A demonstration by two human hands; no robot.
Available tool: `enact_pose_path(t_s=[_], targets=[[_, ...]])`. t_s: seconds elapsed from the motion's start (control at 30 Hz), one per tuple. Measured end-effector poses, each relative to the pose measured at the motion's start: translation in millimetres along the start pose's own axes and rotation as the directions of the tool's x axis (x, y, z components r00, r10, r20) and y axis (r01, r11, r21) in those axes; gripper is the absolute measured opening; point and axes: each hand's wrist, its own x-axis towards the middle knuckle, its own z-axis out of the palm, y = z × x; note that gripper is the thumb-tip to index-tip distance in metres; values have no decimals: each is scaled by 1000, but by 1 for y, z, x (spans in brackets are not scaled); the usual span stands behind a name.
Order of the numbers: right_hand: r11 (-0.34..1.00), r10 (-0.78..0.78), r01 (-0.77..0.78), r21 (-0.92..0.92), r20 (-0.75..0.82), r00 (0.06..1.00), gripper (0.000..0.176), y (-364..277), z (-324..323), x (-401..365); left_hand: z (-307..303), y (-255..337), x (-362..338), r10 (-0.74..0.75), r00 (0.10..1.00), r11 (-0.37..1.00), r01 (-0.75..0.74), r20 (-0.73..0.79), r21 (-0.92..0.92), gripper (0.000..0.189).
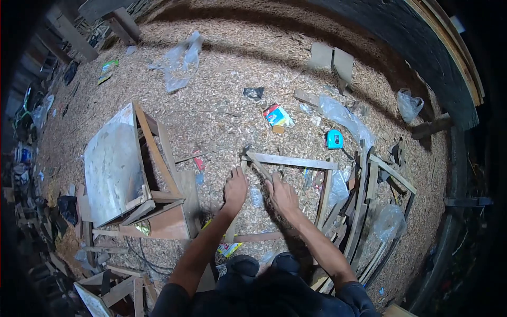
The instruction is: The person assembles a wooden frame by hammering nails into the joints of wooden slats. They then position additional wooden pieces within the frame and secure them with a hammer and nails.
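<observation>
Near the middle of the view, my left hand [236, 188] is closed around a narrow wooden strip [243, 165] at a corner of a wooden frame. My right hand [283, 195] is wrapped round the wooden handle of a hammer [259, 165], whose dark head touches or hangs just over that corner. From the corner a pale wooden slat [293, 161] runs right to another upright piece [324, 195]. The frame's lower slat [261, 237] lies near my feet.
A wooden stool-like piece [113, 164] with a pale panel lies tipped at left. A blue tape measure [334, 139] sits on the wood shavings at right, near a pile of wooden strips [359, 211]. Plastic bags [182, 58] and colourful wrappers [277, 115] are scattered ahead.
</observation>
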Motion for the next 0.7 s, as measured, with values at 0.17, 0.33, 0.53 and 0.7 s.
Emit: enact_pose_path(t_s=[0.17,0.33,0.53,0.7], targets=[[998,-55,56,-35,15,998,28,-24,-28,2,8,-4,2,9,1000,998,-10,-19,-59,28],[985,-39,46,-165,44,998,26,8,9,-7,22,-9,2,53,996,998,-50,-65,46,29],[995,-44,48,-86,46,998,29,-37,-39,-2,17,-9,7,43,998,999,-42,-49,18,24],[990,-100,90,-109,-94,991,29,7,2,-10,13,-8,2,35,999,999,-34,-8,38,25]])
